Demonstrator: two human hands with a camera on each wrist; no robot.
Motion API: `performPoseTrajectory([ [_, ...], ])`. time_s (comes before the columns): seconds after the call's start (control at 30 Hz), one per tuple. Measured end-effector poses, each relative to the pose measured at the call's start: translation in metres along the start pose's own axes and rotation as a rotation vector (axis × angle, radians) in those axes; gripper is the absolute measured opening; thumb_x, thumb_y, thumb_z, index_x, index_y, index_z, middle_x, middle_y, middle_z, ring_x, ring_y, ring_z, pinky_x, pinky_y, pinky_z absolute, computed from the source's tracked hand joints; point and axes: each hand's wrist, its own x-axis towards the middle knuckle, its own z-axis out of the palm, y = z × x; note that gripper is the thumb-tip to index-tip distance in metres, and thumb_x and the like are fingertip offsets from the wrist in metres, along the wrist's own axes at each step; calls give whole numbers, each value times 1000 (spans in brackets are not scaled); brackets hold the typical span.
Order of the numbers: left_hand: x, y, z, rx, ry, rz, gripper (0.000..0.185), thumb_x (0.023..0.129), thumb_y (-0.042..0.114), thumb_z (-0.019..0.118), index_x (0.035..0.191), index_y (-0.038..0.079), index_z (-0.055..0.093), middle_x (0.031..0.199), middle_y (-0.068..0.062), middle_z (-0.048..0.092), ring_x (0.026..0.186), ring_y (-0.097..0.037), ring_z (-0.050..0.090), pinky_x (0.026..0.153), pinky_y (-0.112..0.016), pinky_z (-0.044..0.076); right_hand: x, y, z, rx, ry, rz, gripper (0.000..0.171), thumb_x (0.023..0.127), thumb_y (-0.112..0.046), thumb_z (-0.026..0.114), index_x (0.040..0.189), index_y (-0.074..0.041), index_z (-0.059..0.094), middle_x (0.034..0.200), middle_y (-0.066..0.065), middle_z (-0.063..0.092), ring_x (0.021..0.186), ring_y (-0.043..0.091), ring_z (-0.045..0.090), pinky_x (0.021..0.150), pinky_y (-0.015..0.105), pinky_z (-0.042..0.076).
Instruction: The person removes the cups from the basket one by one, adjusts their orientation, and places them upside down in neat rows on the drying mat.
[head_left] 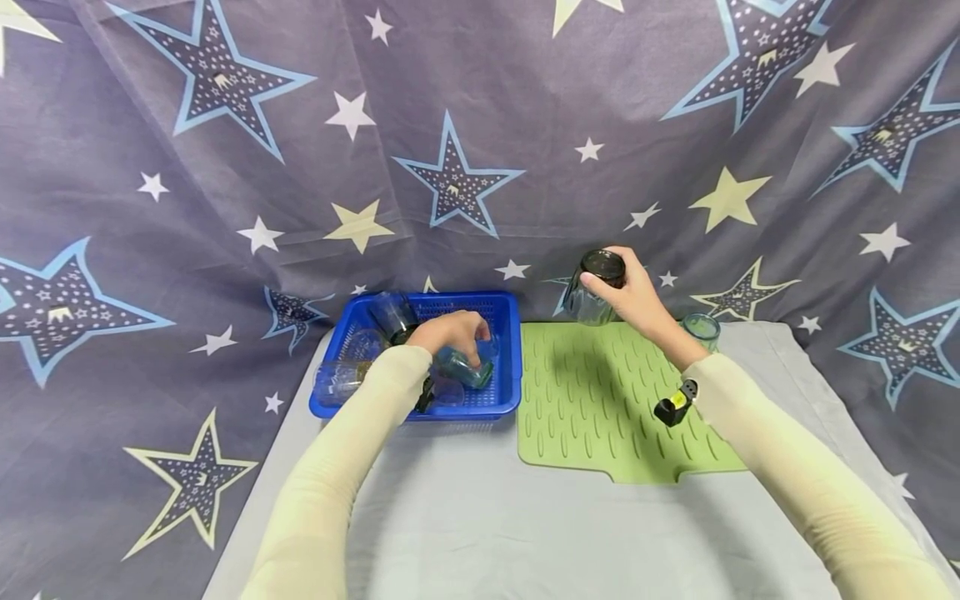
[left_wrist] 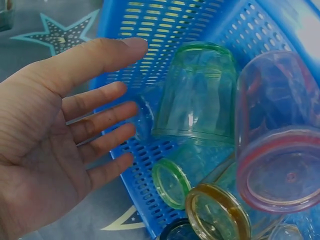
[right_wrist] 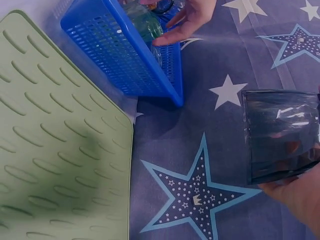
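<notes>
My right hand (head_left: 636, 293) grips a dark grey tinted drinking glass (head_left: 592, 302) in the air above the green mat's far edge. The right wrist view shows the ribless dark side of that glass (right_wrist: 280, 135). Over the blue basket (head_left: 517, 367), my left hand (head_left: 457, 332) reaches down with fingers pointing at a green-tinted glass (head_left: 471, 368). Seen from the left wrist, the thumb and fingers are spread and fairly straight, and a gap separates them from the green glass (left_wrist: 197, 95). A pink-tinted glass (left_wrist: 277, 95) and an amber-rimmed glass (left_wrist: 217, 212) lie beside it.
The green draining mat (head_left: 570, 417) lies right of the basket on a pale tabletop (head_left: 465, 508). A teal glass (head_left: 702, 328) stands at its far right, near my right forearm. A dark glass (head_left: 393, 317) leans in the basket's back left. A star-patterned cloth (head_left: 450, 100) hangs behind.
</notes>
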Motion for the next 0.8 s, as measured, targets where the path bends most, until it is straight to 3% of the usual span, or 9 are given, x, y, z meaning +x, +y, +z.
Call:
performPoseTrajectory([
  [0.5,0,1,4,20,-1,-32,63,77,12,88,135,8,63,140,-13,61,127,-28,58,104,-42,52,1,8,-10,-36,32,9,56,98,-18,68,143,1,41,133,20,50,96,9,53,76,14,48],
  [0.67,0,2,5,32,-15,-52,63,77,13,87,135,10,63,143,-14,59,126,-27,58,104,-44,52,-8,-16,-14,-65,28,49,55,98,-16,65,142,7,40,134,28,48,95,10,51,76,14,46],
  [0.8,1,2,6,40,-14,-66,63,77,15,88,134,11,63,142,-13,61,123,-26,59,104,-44,52,-5,-7,-17,-76,36,57,56,98,-16,66,142,6,40,134,27,49,95,9,51,76,13,45],
])
